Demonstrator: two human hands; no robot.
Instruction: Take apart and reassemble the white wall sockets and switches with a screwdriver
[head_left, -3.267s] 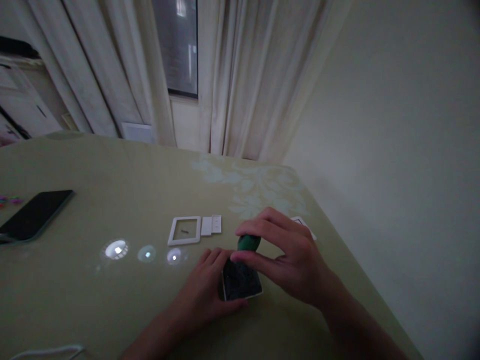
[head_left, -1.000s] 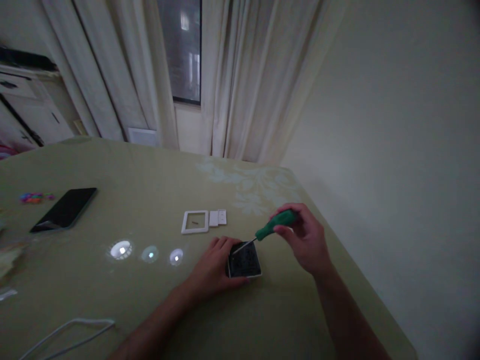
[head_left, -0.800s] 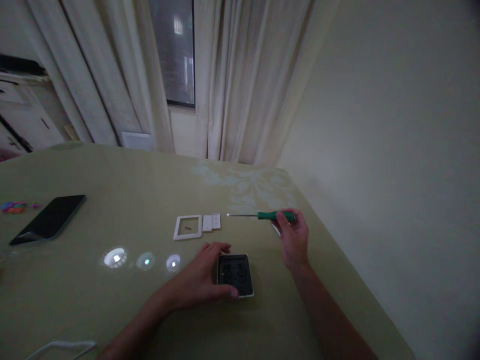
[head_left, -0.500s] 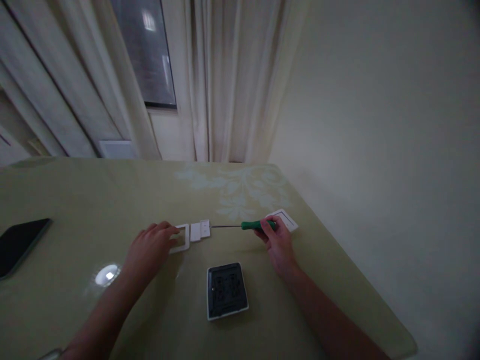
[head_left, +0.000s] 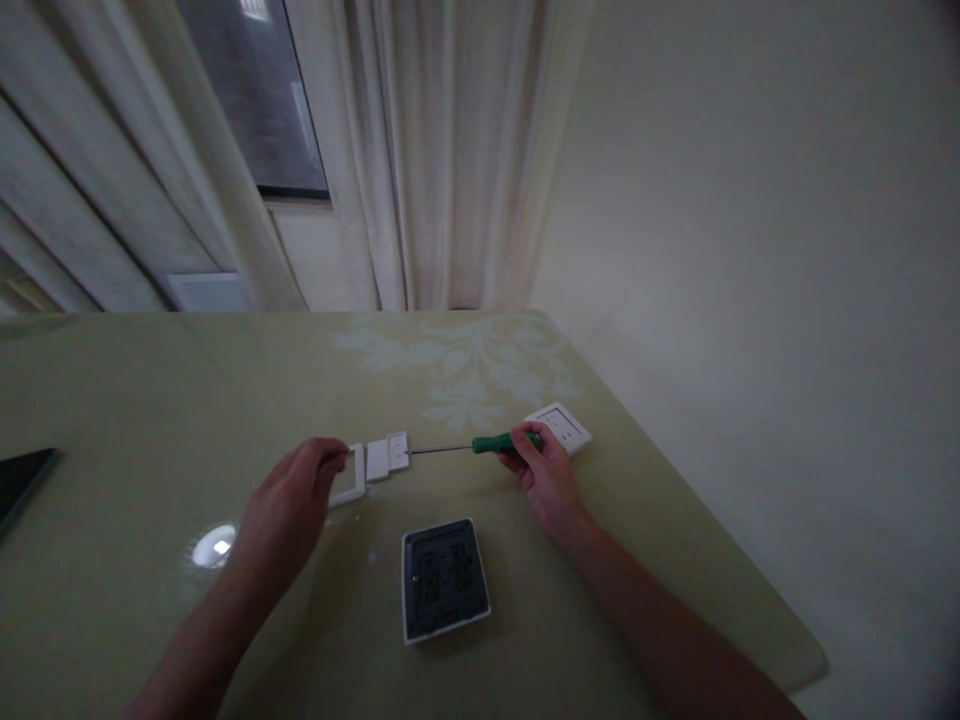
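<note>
Through my head feed I have the right hand (head_left: 551,480) wrapped around the green handle of a screwdriver (head_left: 491,443), thumb along the near side, the thin metal shaft pointing left. Its tip lines up with the right edge of a small white piece (head_left: 398,450); I can't tell whether the two touch. A plainer white tile (head_left: 377,460) sits directly left of that piece, and just beside it lies the white frame (head_left: 359,470). I have the left hand (head_left: 289,500) over the frame's left part, thumb and fingertips drawn together (whether anything is pinched between them, I can't make out). The dark square unit (head_left: 444,580), edged in white, rests on the table (head_left: 225,380) lower in my view, between the two forearms and apart from both hands. Beyond the right hand, partly covered by it, a white socket plate (head_left: 574,428) lies near the table's right edge; a black slab (head_left: 22,480) shows at far left
</note>
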